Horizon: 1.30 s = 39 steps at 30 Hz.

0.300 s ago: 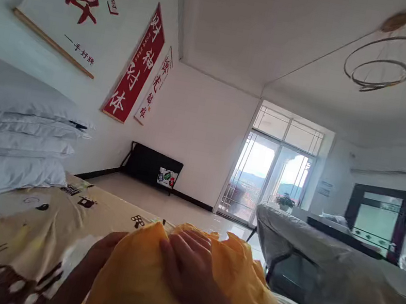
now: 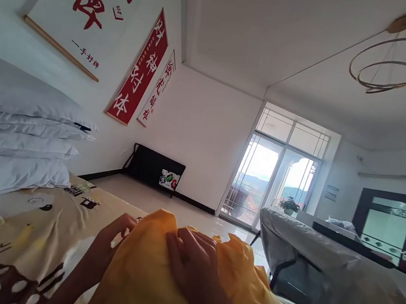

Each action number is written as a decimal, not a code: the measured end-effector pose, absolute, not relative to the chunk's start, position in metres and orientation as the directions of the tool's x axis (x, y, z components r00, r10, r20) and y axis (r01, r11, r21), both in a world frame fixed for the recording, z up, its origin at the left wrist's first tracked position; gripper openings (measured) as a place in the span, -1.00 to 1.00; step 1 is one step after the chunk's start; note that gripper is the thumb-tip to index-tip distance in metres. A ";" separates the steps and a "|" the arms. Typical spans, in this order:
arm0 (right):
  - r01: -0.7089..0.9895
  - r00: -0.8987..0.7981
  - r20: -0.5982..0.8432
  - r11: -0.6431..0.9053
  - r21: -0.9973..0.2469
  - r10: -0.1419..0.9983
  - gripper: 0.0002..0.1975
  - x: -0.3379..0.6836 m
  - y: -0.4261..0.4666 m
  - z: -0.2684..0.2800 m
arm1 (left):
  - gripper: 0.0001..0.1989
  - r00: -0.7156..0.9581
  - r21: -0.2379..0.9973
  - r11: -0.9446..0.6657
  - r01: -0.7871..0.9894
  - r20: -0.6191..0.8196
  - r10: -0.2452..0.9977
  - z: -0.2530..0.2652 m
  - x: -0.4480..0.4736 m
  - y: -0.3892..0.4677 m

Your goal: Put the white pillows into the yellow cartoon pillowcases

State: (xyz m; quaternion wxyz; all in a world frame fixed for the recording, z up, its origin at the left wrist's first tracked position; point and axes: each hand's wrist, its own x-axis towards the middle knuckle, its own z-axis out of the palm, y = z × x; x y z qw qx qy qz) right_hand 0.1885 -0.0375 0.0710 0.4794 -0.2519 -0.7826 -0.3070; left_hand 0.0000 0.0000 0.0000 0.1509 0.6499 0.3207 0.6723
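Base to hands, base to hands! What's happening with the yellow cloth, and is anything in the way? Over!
Right hand on bunched yellow cloth. Left hand at its edge, fingertips hidden. White pillows stacked off left, apart from both hands.

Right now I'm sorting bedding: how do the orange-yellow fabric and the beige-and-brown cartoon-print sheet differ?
The orange-yellow fabric shows no print; the beige-and-brown cartoon-print sheet has cartoon faces and white spots. The fabric stands bunched up under the right hand; the sheet lies spread out. Both are creased.

Cloth point(image 2: 141, 277) plain yellow-orange; sheet point(image 2: 28, 226) beige, cartoon-printed, brown area white-spotted; pillows point(image 2: 20, 142) white.
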 end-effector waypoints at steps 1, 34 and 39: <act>0.691 -0.414 0.903 0.685 0.230 0.115 -0.67 0.189 -0.036 0.070 | -0.77 -0.157 0.635 -0.747 0.200 0.773 0.615 0.003 -0.004 -0.005; 0.917 -0.350 0.733 0.374 0.141 0.583 -0.90 0.207 0.013 0.057 | -0.35 0.242 0.883 -0.448 -0.136 0.468 0.850 -0.036 0.030 0.058; 0.904 -0.222 0.883 0.426 0.029 0.413 -0.82 0.232 0.020 0.072 | -0.52 0.321 0.907 -0.417 -0.061 0.413 0.852 -0.039 0.041 0.053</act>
